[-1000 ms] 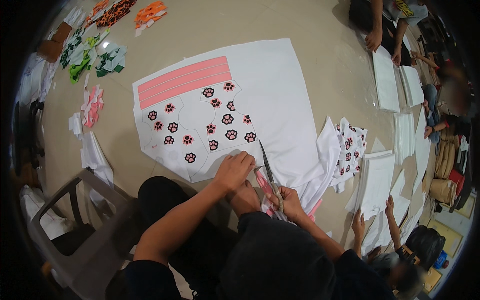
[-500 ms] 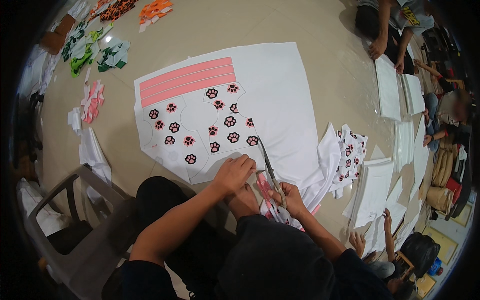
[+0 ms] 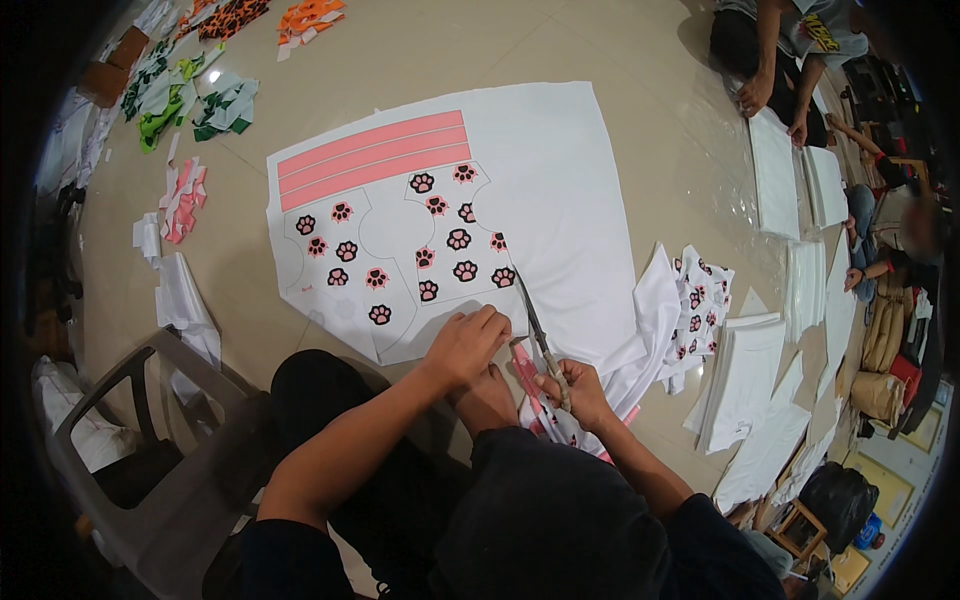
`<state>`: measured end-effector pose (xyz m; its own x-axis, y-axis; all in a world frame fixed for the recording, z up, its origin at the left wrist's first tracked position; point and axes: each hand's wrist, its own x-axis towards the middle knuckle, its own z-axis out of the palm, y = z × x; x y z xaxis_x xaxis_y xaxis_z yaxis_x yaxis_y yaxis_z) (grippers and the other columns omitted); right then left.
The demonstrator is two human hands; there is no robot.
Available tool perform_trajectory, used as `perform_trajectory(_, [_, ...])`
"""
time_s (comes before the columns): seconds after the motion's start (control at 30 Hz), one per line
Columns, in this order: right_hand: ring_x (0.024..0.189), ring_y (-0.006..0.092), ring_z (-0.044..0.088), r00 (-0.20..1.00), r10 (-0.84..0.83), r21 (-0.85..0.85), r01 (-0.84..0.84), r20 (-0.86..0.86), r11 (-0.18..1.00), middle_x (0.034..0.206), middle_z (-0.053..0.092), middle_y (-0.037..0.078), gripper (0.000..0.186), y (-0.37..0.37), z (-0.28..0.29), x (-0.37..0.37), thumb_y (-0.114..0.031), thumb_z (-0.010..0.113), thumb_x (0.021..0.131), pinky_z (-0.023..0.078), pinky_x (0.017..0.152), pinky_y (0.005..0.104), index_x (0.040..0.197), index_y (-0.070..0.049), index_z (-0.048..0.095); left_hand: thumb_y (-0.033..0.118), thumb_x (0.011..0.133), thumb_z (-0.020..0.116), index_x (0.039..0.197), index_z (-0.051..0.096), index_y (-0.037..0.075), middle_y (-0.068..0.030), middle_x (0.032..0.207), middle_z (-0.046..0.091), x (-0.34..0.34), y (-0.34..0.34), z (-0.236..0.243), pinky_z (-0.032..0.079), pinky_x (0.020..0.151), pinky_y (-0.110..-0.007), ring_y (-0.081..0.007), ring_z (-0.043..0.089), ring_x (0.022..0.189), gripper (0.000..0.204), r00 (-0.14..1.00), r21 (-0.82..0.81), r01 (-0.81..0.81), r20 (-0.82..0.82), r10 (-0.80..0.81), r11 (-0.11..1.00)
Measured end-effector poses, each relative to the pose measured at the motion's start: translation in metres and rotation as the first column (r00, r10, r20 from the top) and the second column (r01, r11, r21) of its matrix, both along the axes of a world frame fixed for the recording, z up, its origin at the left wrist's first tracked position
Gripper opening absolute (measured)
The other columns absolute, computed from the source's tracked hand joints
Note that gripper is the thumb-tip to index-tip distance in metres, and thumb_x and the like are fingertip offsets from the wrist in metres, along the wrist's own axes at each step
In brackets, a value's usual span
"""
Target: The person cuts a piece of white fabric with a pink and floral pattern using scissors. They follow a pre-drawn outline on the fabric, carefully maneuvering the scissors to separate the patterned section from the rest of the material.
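A large white fabric sheet point(image 3: 565, 200) lies spread on the floor, printed with pink bands and outlined pattern pieces covered in black and pink paw prints. My left hand point(image 3: 468, 345) is closed on its near edge, fingers bent, just left of the cut. In my right hand point(image 3: 580, 390) I grip a pair of scissors point(image 3: 540, 335), their blades pointing away along the right side of the paw-print piece, at the fabric. Beneath my right hand is a bunched pink and paw-print cloth point(image 3: 530, 375). My bare foot point(image 3: 487, 402) rests beside it.
A paw-print cut piece point(image 3: 700, 310) lies to the right, near stacks of white cloth point(image 3: 742, 380). Pink scraps point(image 3: 183, 200) and green scraps point(image 3: 165, 110) lie on the left. A grey plastic chair point(image 3: 150, 430) stands at lower left. Other people sit along the right side.
My hands stay almost in place; the scissor blades have shifted slightly at the fabric. Another person's hands at the lower right have withdrawn from the white cloth.
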<state>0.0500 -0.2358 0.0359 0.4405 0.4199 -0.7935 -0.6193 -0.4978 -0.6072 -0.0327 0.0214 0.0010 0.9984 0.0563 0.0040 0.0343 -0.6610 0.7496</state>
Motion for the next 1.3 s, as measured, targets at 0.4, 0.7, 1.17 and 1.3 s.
perform_trajectory(0.4, [0.062,0.0039,0.054,1.0,-0.001,0.014,0.002,-0.01,1.0,0.074,0.067,-0.002,0.026,-0.0025,0.0008,-0.0014,-0.019,0.087,0.098,0.041,0.055,0.0235,0.087,-0.005,0.069,0.018,0.1,0.071,0.108,0.064,0.012,-0.0066,0.102,0.062,0.0005,-0.0005,-0.0002,0.053,0.081,-0.046,-0.0313,0.069,0.089,0.013,1.0,-0.004,-0.003,-0.001,0.003,1.0])
perform_trajectory(0.7, [0.06,0.0041,0.053,1.0,0.008,0.018,-0.008,0.006,1.0,0.072,0.065,-0.003,0.026,-0.0048,-0.0015,-0.0028,-0.021,0.087,0.099,0.04,0.054,0.024,0.088,-0.005,0.069,0.019,0.1,0.071,0.108,0.064,0.012,-0.0064,0.102,0.062,0.0008,-0.0011,-0.0007,0.052,0.082,-0.046,-0.0315,0.068,0.088,0.012,1.0,-0.016,-0.012,-0.009,0.012,1.0])
perform_trajectory(1.17, [0.057,0.0058,0.054,1.0,0.014,0.016,-0.014,-0.009,1.0,0.071,0.065,-0.001,0.028,-0.0076,-0.0037,-0.0058,-0.022,0.085,0.1,0.043,0.053,0.0245,0.087,-0.005,0.066,0.019,0.1,0.071,0.11,0.064,0.012,-0.0072,0.104,0.063,0.0006,-0.0003,-0.0015,0.052,0.082,-0.046,-0.0323,0.067,0.091,0.014,0.999,-0.02,0.009,-0.039,-0.01,1.0])
perform_trajectory(1.3, [0.058,0.0056,0.055,1.0,0.001,0.016,0.0,-0.017,1.0,0.071,0.066,-0.001,0.03,-0.0054,-0.0013,-0.0064,-0.023,0.086,0.099,0.043,0.053,0.0245,0.087,-0.005,0.066,0.019,0.1,0.071,0.107,0.064,0.012,-0.0062,0.101,0.061,0.0013,-0.001,-0.0014,0.053,0.081,-0.045,-0.0306,0.068,0.087,0.012,1.0,0.005,-0.001,-0.006,0.001,1.0])
